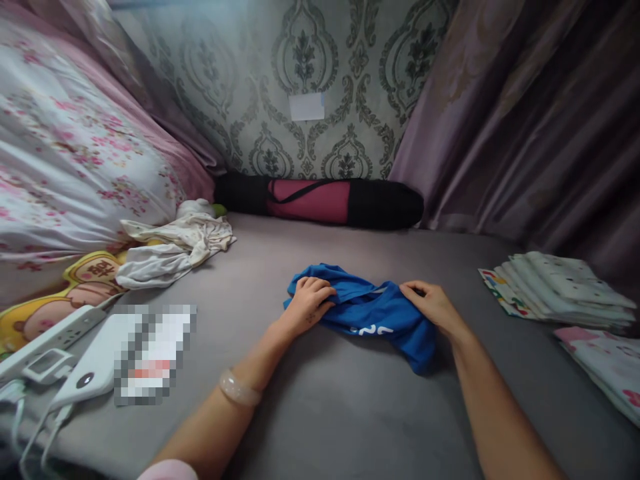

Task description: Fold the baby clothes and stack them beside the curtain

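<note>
A crumpled blue garment [407, 327] with white printed characters lies on the grey bed sheet [320, 413] in front of me. My left hand [314, 300] is on its left part, with curled fingers gathering the cloth. At the upper right edge of the garment, my right hand [427, 303] pinches the fabric between thumb and fingers. Part of the cloth droops toward me below the right hand. The fabric under the left palm is hidden.
Folded cloths [565, 287] are stacked at the right, with another folded pink-and-white cloth [605, 363] nearer. Left are a rumpled pale cloth [175, 247], a yellow cartoon cushion [55, 307], a power strip [65, 337] and a white power bank [100, 360]. A black-and-maroon bag [310, 200] lies along the wall.
</note>
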Demonstrator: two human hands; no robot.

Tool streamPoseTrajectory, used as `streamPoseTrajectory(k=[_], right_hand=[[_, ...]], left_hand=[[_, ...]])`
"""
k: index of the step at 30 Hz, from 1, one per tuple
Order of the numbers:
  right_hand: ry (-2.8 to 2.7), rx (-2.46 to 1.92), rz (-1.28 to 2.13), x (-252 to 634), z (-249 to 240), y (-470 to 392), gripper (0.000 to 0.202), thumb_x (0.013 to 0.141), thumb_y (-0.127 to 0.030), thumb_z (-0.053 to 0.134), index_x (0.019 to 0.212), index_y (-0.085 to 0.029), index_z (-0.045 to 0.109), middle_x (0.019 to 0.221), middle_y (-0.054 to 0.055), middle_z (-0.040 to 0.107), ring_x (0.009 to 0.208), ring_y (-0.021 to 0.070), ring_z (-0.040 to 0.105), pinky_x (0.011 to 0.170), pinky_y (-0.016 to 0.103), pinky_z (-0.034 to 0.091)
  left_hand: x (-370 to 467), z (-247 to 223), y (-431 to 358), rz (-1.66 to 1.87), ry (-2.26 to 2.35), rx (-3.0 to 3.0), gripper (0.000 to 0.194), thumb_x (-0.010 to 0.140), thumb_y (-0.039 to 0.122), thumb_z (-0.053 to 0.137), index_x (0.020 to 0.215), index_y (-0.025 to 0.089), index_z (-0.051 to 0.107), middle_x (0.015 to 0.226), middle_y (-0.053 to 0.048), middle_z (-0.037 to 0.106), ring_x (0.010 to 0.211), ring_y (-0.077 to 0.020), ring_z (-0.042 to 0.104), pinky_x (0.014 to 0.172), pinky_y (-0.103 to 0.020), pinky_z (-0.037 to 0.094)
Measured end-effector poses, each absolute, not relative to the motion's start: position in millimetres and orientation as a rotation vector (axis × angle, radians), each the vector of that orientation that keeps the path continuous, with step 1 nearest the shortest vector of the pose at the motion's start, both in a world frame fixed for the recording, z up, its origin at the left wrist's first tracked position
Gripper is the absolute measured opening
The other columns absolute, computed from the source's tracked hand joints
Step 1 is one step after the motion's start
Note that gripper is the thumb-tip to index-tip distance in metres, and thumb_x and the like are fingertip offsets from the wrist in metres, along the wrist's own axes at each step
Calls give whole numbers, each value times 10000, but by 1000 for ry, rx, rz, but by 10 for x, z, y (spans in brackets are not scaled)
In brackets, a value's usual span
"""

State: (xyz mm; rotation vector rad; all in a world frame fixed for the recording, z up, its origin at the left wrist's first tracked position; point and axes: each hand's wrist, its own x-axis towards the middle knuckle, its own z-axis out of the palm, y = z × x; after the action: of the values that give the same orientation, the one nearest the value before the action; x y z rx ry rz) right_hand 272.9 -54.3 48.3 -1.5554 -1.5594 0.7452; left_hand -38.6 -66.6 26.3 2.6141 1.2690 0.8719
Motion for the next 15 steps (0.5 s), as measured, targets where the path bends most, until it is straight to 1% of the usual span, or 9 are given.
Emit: streamPoseTrajectory(k=[4, 6, 8, 10, 12, 15], right_hand=[[-1677, -1529, 616, 2705, 428, -519, 286, 759, -467, 603, 798, -202, 702, 810, 58, 723, 814, 240, 673, 811, 366, 508], [-1714, -1514, 606, 2690, 410, -509, 277, 780, -445, 576, 833, -201, 698, 822, 62, 726, 810, 235, 677, 805, 365, 514], [-1726, -1508, 598, 2674, 415, -504, 298, 802, -431, 549, 901, -200, 708, 888, 74, 735, 861, 239, 680, 836, 370, 513], [-1743, -1514, 602, 2653, 448, -510, 331, 809, -439, 545, 958, -202, 721, 980, 82, 735, 956, 250, 671, 901, 377, 496], [-1765, -1531, 629, 2627, 507, -536, 345, 807, -453, 553, 968, -208, 734, 1042, 79, 728, 1029, 260, 651, 954, 385, 470], [-1793, -1524, 702, 2579, 630, -618, 344, 819, -459, 539, 938, -209, 743, 1024, 71, 735, 1008, 265, 657, 930, 387, 476]], left_hand=[[-411, 251, -663, 929, 1329, 2549, 194, 933, 354, 540, 1024, 238, 666, 1072, -49, 665, 1015, -184, 578, 969, -381, 328], [-420, 256, -661, 955, 1348, 2504, 213, 936, 376, 532, 995, 230, 675, 1050, -49, 672, 992, -179, 591, 953, -373, 342], [-428, 264, -656, 988, 1354, 2454, 228, 938, 387, 525, 971, 224, 680, 1031, -51, 678, 985, -178, 600, 944, -367, 355], [-437, 280, -651, 1037, 1344, 2391, 237, 936, 391, 524, 940, 215, 684, 988, -52, 685, 956, -176, 610, 925, -355, 378], [-447, 309, -651, 1100, 1317, 2311, 252, 929, 396, 525, 904, 203, 686, 911, -49, 684, 885, -169, 616, 868, -325, 414], [-458, 378, -667, 1217, 1300, 2158, 292, 921, 415, 513, 857, 187, 684, 807, -36, 660, 774, -153, 601, 753, -272, 441]])
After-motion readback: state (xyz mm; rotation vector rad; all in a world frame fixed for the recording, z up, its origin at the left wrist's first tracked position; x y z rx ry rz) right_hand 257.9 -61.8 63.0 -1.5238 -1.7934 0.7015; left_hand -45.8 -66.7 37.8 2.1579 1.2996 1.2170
